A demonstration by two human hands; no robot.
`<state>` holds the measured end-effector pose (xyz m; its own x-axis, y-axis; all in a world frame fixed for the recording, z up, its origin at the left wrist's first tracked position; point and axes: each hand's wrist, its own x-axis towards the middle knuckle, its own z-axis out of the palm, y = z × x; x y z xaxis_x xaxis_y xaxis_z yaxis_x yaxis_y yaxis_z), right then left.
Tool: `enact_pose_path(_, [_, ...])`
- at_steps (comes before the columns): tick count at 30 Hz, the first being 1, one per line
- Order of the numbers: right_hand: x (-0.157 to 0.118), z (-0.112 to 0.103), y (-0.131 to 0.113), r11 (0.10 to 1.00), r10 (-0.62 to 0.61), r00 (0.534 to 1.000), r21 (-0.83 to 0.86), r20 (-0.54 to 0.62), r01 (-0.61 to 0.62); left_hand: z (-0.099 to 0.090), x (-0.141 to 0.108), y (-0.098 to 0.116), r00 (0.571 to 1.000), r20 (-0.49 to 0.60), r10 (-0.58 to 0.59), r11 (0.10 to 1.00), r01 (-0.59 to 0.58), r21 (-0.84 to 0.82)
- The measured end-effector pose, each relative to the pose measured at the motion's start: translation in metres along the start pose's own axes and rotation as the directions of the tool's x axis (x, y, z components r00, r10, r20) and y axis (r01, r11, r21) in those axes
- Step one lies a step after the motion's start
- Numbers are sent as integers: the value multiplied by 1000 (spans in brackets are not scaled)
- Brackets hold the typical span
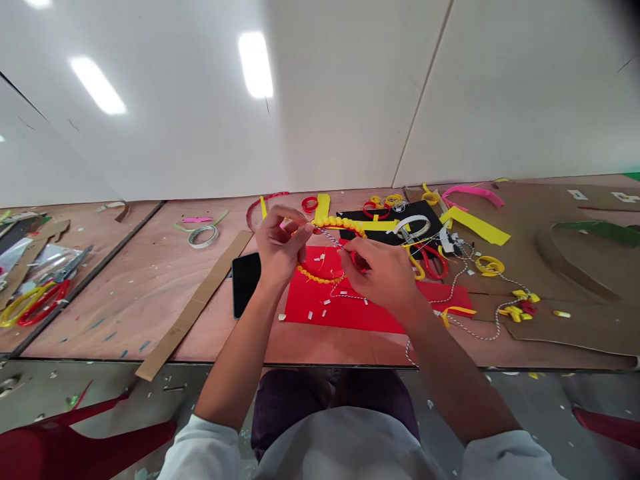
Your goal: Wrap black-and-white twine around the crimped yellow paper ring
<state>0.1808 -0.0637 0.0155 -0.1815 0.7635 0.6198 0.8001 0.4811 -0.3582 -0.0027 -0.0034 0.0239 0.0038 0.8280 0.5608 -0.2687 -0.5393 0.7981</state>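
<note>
Above a red sheet of paper (345,320), a ring trimmed with yellow scalloped paper (340,223) is held up between both hands. My left hand (283,243) pinches the ring's left side, with the end of a black-and-white twisted cord (327,235) at its fingertips. My right hand (377,267) has its fingers closed on the same cord, close to the ring's right side. The cord stretches between the two hands, and more of it trails over the red sheet. Part of the ring is hidden behind the right hand.
A black phone (245,283) and a cardboard strip (195,307) lie left of the red sheet. Farther left is a tape roll (203,237). Scissors (433,260), yellow paper strips (477,227) and brown cardboard (575,313) lie to the right. A white wall rises behind the table.
</note>
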Motion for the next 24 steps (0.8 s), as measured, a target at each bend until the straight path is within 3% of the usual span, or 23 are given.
enact_pose_path(4, [-2,0,-2,1000,-4,1000,28,-10,4,-1,1,0,1000,-17,-10,1000,10,1])
enact_pose_path(15, [0,3,10,982,122,992,145,24,-124,-1,2,-5,998,-48,-27,998,30,62])
enact_pose_path(24, [3,2,19,981,177,983,75,40,-179,0,3,-5,995,-88,44,997,-38,61])
